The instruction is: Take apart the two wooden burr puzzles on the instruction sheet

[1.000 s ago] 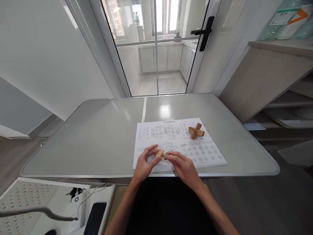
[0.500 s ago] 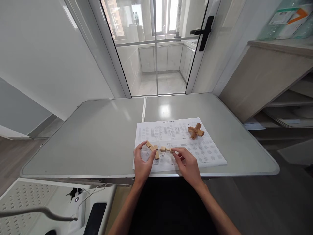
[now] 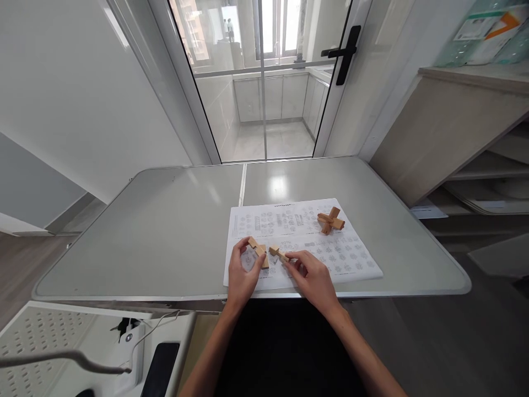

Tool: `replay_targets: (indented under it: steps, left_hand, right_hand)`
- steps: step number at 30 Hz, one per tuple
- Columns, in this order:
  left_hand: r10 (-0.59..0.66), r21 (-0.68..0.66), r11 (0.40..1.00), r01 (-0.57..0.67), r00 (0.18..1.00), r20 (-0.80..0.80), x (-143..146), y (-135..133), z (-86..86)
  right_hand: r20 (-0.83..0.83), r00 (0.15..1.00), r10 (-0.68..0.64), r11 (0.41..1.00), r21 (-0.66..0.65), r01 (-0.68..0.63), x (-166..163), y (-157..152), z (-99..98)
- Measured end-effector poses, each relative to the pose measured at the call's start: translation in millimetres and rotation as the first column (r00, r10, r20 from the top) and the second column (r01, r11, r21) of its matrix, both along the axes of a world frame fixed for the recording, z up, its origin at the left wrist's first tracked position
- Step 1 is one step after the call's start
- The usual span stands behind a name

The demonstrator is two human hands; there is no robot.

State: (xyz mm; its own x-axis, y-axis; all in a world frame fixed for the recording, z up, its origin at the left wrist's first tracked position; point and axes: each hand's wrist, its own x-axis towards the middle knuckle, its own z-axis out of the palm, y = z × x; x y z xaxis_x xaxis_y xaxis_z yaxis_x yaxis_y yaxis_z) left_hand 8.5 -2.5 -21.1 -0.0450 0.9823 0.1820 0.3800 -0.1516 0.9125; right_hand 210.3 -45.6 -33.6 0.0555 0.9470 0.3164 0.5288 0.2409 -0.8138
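My left hand (image 3: pixel 243 275) grips light wooden puzzle pieces (image 3: pixel 258 249) between thumb and fingertips; they are notched blocks set across each other. Just to the right, my right hand (image 3: pixel 312 275) pinches one end of a single notched wooden stick (image 3: pixel 279 254), its thick far end pointing toward the left hand's pieces, with a small gap between. Both hands are over a printed sheet (image 3: pixel 297 220) covered with small line drawings. A darker wooden interlocking burr puzzle (image 3: pixel 330 221) rests on the sheet's upper right.
The grey folding table (image 3: pixel 165 231) reaches to a glass door (image 3: pixel 289 127). At lower left, a white stand (image 3: pixel 103 325) carries a phone (image 3: pixel 161 368), a power strip (image 3: pixel 133 353) and cables. A wooden shelf (image 3: pixel 450 132) stands on the right.
The stick in my right hand has tilted, its far end now pointing up and left. My left hand's pieces have turned slightly. The burr puzzle stays put.
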Motion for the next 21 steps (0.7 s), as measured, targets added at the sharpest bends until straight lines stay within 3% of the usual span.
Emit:
replay_targets:
  steps: [3,10,21]
  left_hand:
    - [-0.046,-0.012,0.999,0.046,0.998,-0.050,-7.6,5.2,6.6]
    - [-0.149,0.048,0.983,0.175,0.928,-0.342,-38.4,6.7,9.1]
    - [-0.327,0.049,0.923,0.382,0.845,-0.423,-35.3,9.1,9.1]
  right_hand:
    - [0.022,1.000,0.010,1.000,-0.010,-0.010,-0.3,0.3,1.5]
    - [0.081,0.997,0.007,1.000,-0.013,-0.006,-1.3,0.5,0.3]
    - [0.119,0.992,0.030,1.000,-0.011,-0.028,-1.1,0.9,2.8]
